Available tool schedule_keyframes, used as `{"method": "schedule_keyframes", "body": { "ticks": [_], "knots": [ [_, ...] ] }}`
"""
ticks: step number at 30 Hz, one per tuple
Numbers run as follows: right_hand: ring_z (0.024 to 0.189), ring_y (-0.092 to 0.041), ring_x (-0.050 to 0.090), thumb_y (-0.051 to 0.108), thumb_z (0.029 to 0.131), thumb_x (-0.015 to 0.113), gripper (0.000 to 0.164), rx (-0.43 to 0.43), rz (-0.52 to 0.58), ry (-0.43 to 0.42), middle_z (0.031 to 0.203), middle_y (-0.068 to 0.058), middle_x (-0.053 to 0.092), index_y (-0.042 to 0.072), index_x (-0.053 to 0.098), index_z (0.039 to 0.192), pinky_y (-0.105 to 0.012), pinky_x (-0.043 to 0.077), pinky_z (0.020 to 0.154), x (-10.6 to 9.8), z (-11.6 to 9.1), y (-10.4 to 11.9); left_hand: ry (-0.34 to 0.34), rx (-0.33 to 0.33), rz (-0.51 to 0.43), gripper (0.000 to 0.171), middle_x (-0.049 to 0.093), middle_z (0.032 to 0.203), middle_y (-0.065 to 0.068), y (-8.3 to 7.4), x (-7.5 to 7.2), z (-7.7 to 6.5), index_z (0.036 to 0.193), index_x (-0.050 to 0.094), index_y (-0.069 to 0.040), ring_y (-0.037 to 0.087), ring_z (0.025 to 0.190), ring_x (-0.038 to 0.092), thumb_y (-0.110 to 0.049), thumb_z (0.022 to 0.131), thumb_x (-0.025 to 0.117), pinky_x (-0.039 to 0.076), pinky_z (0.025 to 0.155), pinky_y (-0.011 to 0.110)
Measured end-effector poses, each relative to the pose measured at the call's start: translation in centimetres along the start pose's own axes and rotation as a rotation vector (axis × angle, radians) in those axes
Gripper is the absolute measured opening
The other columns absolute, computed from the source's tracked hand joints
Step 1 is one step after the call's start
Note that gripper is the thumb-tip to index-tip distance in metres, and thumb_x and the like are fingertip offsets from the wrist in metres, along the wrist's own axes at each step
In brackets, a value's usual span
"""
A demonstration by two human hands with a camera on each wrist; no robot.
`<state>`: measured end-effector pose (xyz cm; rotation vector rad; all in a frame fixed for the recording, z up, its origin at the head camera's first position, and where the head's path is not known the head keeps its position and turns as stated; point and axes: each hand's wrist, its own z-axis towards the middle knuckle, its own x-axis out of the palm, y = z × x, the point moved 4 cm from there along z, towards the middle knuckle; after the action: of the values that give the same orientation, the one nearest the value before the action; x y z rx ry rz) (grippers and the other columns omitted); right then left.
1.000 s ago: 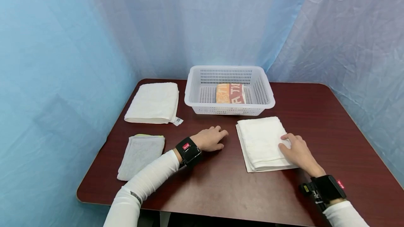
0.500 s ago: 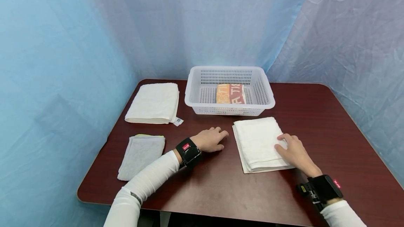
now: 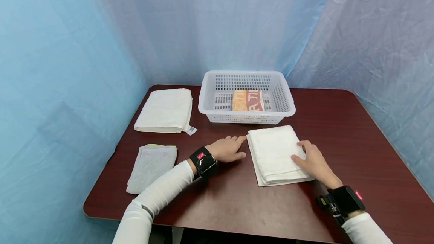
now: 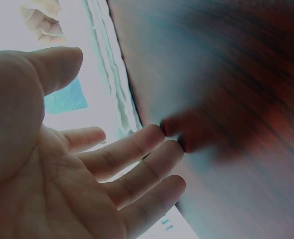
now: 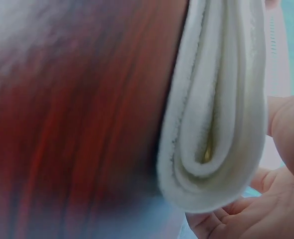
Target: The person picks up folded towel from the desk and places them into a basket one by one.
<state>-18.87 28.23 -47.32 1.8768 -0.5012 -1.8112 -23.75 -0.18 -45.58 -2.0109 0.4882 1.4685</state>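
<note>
My right hand (image 3: 316, 164) holds the right folded edge of a white towel (image 3: 276, 153), its thumb on top and its fingers at the fold. The towel lies flat in several layers; in the right wrist view its rolled layers (image 5: 214, 169) stand close to the camera. Palm down at the left of that towel, my left hand (image 3: 226, 149) has its fingers extended, the index fingertip at the towel's left edge. Whether it touches the cloth I cannot tell. The left wrist view shows the left hand (image 4: 87, 159) with straight fingers and nothing in its palm.
A white plastic basket (image 3: 251, 118) stands at the back middle, with a folded orange and red cloth (image 3: 247, 101) inside. Another folded white towel (image 3: 164, 110) lies back left, its tag (image 3: 191, 130) sticking out. A grey cloth (image 3: 152, 166) lies beside my left forearm on the brown table (image 3: 234, 202).
The white towel has slid left along the table together with my right hand. My left index finger has straightened toward its edge, while the left arm stays nearly still.
</note>
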Motion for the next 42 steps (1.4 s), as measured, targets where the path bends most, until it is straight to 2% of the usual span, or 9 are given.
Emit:
{"method": "schedule_keyframes", "body": {
  "ticks": [7, 12, 17, 21, 26, 32, 35, 37, 42],
  "knots": [
    [0.118, -0.052, 0.047, 0.023, 0.092, 0.067, 0.078, 0.044, -0.032, 0.080, 0.131, -0.044, 0.042, -0.022, 0.027, 0.141, -0.060, 0.042, 0.095, -0.1, 0.6, 0.5, 0.020, 0.009, -0.011, 0.065, 0.053, 0.140, 0.013, -0.5, -0.3, 0.3, 0.154, 0.032, -0.010, 0.027, 0.126, 0.052, -0.043, 0.101, 0.053, 0.043, 0.105, 0.039],
    [0.106, -0.048, 0.055, 0.028, 0.088, 0.072, 0.078, 0.065, -0.067, 0.178, 0.121, -0.043, 0.050, -0.026, 0.037, 0.132, -0.056, 0.048, 0.087, -0.6, 1.3, 0.7, 0.014, 0.018, -0.009, 0.061, 0.057, 0.130, 0.013, -1.0, -0.4, 0.6, 0.150, 0.036, -0.010, 0.026, 0.119, 0.056, -0.042, 0.101, 0.053, 0.046, 0.099, 0.038],
    [0.092, -0.037, 0.056, 0.030, 0.086, 0.074, 0.072, 0.084, -0.044, 0.224, 0.110, -0.034, 0.055, -0.022, 0.043, 0.125, -0.047, 0.050, 0.078, -0.8, 1.7, 0.6, 0.023, 0.024, -0.101, 0.059, 0.056, 0.130, 0.015, -1.4, -0.4, 0.9, 0.148, 0.036, -0.006, 0.025, 0.117, 0.055, -0.035, 0.100, 0.056, 0.044, 0.101, 0.034],
    [0.090, -0.036, 0.054, 0.030, 0.086, 0.075, 0.072, 0.095, -0.029, 0.231, 0.108, -0.031, 0.053, -0.020, 0.042, 0.125, -0.044, 0.049, 0.076, -0.8, 1.8, 0.4, 0.026, 0.018, -0.245, 0.055, 0.058, 0.125, 0.014, -1.4, -0.4, 1.4, 0.146, 0.035, -0.004, 0.018, 0.111, 0.055, -0.027, 0.100, 0.055, 0.042, 0.099, 0.028],
    [0.095, -0.039, 0.055, 0.031, 0.086, 0.075, 0.075, 0.098, -0.013, 0.230, 0.114, -0.035, 0.052, -0.020, 0.040, 0.128, -0.048, 0.050, 0.080, -0.8, 1.8, 0.3, 0.011, -0.005, -0.364, 0.051, 0.061, 0.105, 0.007, -1.4, -0.4, 1.7, 0.144, 0.038, -0.004, 0.013, 0.091, 0.055, -0.023, 0.100, 0.054, 0.043, 0.084, 0.023],
    [0.097, -0.040, 0.055, 0.031, 0.086, 0.075, 0.076, 0.101, -0.006, 0.229, 0.117, -0.036, 0.052, -0.020, 0.039, 0.130, -0.049, 0.049, 0.082, -0.7, 1.7, 0.4, 0.013, -0.031, -0.440, 0.048, 0.062, 0.110, 0.010, -1.7, -0.4, 1.7, 0.144, 0.039, -0.005, 0.013, 0.088, 0.055, -0.019, 0.100, 0.054, 0.043, 0.080, 0.024],
    [0.096, -0.039, 0.055, 0.030, 0.086, 0.076, 0.075, 0.098, -0.004, 0.226, 0.116, -0.035, 0.053, -0.020, 0.039, 0.128, -0.049, 0.048, 0.082, -0.7, 1.7, 0.4, 0.019, -0.044, -0.454, 0.050, 0.061, 0.106, 0.009, -1.8, -0.3, 1.7, 0.145, 0.037, -0.005, 0.013, 0.085, 0.053, -0.019, 0.100, 0.054, 0.042, 0.079, 0.024],
    [0.096, -0.039, 0.055, 0.029, 0.086, 0.076, 0.075, 0.095, -0.004, 0.224, 0.116, -0.035, 0.053, -0.020, 0.039, 0.128, -0.049, 0.048, 0.081, -0.8, 1.7, 0.5, 0.016, -0.044, -0.448, 0.052, 0.060, 0.106, 0.009, -2.0, -0.2, 1.9, 0.146, 0.036, -0.004, 0.013, 0.087, 0.052, -0.018, 0.100, 0.054, 0.041, 0.081, 0.024],
    [0.098, -0.040, 0.055, 0.028, 0.085, 0.075, 0.074, 0.084, -0.005, 0.220, 0.116, -0.036, 0.053, -0.020, 0.039, 0.128, -0.049, 0.048, 0.082, -0.7, 1.8, 0.5, 0.013, -0.045, -0.448, 0.057, 0.059, 0.121, 0.013, -2.4, -0.2, 2.1, 0.148, 0.032, -0.002, 0.014, 0.096, 0.051, -0.019, 0.099, 0.055, 0.040, 0.091, 0.022]
  ]
}}
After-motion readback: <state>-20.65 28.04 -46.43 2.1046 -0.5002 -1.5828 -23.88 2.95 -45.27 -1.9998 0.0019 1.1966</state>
